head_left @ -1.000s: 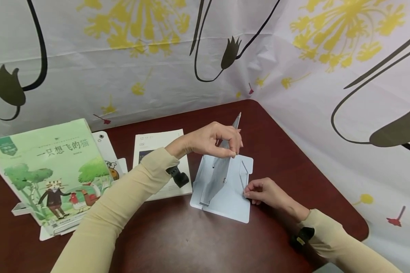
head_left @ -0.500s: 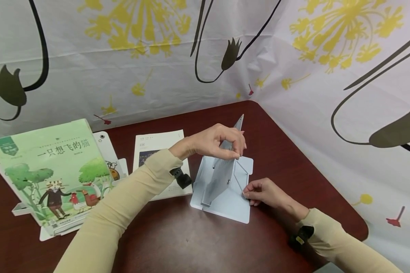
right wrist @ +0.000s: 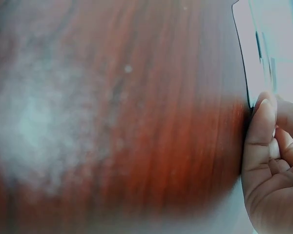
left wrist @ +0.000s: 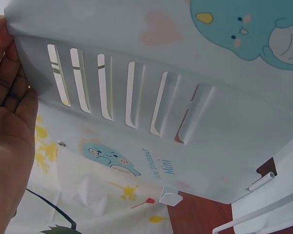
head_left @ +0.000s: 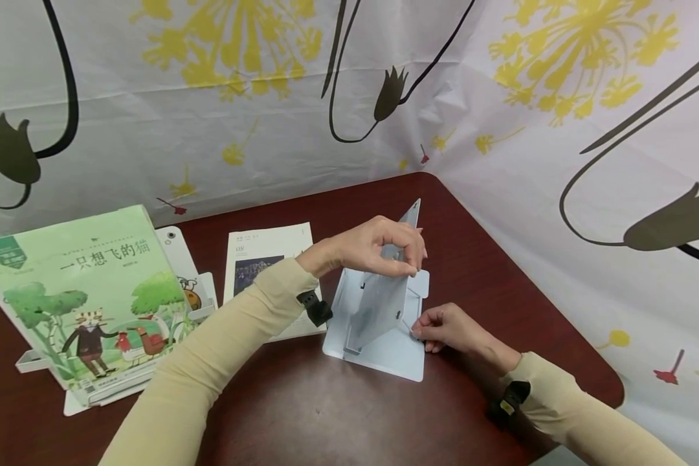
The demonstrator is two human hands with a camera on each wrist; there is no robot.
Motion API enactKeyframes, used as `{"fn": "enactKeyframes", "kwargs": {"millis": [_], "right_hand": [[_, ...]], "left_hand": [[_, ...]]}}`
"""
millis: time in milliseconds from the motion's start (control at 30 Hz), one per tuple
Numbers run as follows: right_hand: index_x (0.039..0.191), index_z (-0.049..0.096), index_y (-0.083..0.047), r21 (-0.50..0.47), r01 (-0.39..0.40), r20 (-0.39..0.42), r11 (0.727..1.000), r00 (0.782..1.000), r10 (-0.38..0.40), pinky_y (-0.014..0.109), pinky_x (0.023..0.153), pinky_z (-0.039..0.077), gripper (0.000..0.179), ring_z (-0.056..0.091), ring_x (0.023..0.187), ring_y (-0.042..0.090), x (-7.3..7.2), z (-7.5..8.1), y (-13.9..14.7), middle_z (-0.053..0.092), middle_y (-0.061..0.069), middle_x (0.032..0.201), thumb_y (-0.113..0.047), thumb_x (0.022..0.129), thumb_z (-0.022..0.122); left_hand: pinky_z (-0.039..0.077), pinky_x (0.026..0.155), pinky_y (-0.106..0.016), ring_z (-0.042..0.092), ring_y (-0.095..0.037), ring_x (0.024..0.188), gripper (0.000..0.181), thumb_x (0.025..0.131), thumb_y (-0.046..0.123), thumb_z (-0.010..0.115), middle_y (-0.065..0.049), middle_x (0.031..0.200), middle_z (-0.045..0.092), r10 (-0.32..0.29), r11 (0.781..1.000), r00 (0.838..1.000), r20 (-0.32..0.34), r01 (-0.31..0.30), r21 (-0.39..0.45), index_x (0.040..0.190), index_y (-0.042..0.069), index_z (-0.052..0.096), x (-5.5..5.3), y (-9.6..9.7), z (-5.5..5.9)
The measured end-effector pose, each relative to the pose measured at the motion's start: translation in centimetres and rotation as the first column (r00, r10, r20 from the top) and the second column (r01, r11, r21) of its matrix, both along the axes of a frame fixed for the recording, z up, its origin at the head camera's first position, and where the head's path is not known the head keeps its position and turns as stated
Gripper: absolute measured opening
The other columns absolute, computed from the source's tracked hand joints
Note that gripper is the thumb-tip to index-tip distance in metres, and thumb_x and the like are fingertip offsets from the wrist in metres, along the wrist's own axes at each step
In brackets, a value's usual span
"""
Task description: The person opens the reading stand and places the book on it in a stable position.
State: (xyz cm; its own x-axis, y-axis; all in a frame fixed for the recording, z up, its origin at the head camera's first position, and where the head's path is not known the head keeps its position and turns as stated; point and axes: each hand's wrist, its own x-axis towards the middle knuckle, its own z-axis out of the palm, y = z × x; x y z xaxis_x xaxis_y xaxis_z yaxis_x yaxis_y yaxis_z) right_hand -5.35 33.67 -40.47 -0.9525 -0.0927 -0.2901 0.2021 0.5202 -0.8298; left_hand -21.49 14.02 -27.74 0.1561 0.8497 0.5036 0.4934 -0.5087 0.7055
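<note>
"On the far left, one green book (head_left: pixel 110 298) is leaning on one white rack (head_left: pixel 180 252), and both are sitting on one dark red table (head_left: pixel 268 408)."

"And moving right?"

"One white book (head_left: pixel 268 243) is lying flat. One sleeve (head_left: pixel 227 330) is crossing over its lower part, and one black band (head_left: pixel 316 307) is circling that wrist."

"Where is the stand (head_left: pixel 378 310) resting?"

"It is resting on the table, just right of the white book. One base (head_left: pixel 404 359) is lying flat, and one panel (left wrist: pixel 244 112) is standing tilted above it. Six slots (left wrist: pixel 130 95) are running in a row across the panel, and two blue dinosaurs (left wrist: pixel 244 34) are showing beside them."

"What is the left hand (head_left: pixel 378 249) doing?"

"It is grasping the panel's edge between thumb and fingers."

"And the right hand (head_left: pixel 457 330)?"

"It is pinching one thin wire (head_left: pixel 408 326) by the base's right edge. Its fingertips are hiding the wire's end, so I cannot tell exactly where that is sitting. A second black band (head_left: pixel 511 398) is circling this wrist."

"Farthest right?"

"One cloth (head_left: pixel 559 162) is hanging there, showing one big yellow dandelion (head_left: pixel 582 55) and one dark tulip (head_left: pixel 672 220)."
</note>
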Motion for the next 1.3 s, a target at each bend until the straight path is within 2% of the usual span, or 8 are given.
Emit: {"fn": "enactKeyframes", "kwargs": {"millis": [433, 767, 1100, 1300], "right_hand": [[0.088, 0.069, 0.004, 0.01, 0.009, -0.007, 1.0, 1.0, -0.009, 0.023, 0.051, 0.053, 0.018, 0.058, 0.054, 0.008, 0.1, -0.1, -0.1, 0.064, 0.01, 0.069, -0.014, 0.087, 0.067], [0.079, 0.065, 0.005, 0.0, 0.04, -0.026, 0.999, 0.999, -0.04, 0.025, 0.05, 0.053, 0.016, 0.06, 0.052, 0.01, 0.4, -0.3, -0.3, 0.063, 0.009, 0.063, -0.009, 0.086, 0.066], [0.093, 0.065, 0.011, -0.03, 0.051, -0.055, 0.998, 0.997, -0.053, 0.026, 0.05, 0.054, 0.014, 0.061, 0.051, 0.01, 0.6, -0.4, -0.3, 0.064, 0.014, 0.065, -0.001, 0.086, 0.064], [0.092, 0.066, 0.01, -0.014, 0.053, -0.065, 0.998, 0.996, -0.054, 0.026, 0.05, 0.054, 0.013, 0.061, 0.051, 0.01, 0.6, -0.3, -0.3, 0.064, 0.012, 0.065, -0.002, 0.086, 0.064]], "left_hand": [[0.028, 0.112, -0.03, 0.059, -0.02, 0.097, 0.009, 0.081, -0.006, 0.063, -0.015, 0.084, 0.065, 0.006, 0.999, 1.0, 0.007, -0.006, 0.032, 0.073, -0.003, 0.065, 0.6, 0.7, -0.5], [0.027, 0.112, -0.03, 0.058, -0.02, 0.097, 0.007, 0.082, -0.006, 0.064, -0.015, 0.085, 0.065, -0.007, 0.999, 1.0, 0.011, 0.006, 0.046, 0.075, -0.003, 0.066, 1.2, 1.5, -1.1], [0.028, 0.112, -0.03, 0.059, -0.019, 0.096, 0.008, 0.082, -0.005, 0.064, -0.014, 0.086, 0.066, -0.005, 0.996, 1.0, -0.01, 0.006, 0.087, 0.075, -0.002, 0.066, 1.5, 2.2, -1.5], [0.028, 0.112, -0.031, 0.059, -0.02, 0.097, 0.007, 0.082, -0.005, 0.064, -0.015, 0.086, 0.066, -0.005, 0.996, 1.0, -0.002, 0.005, 0.088, 0.075, -0.003, 0.065, 1.5, 2.3, -1.6]]}}
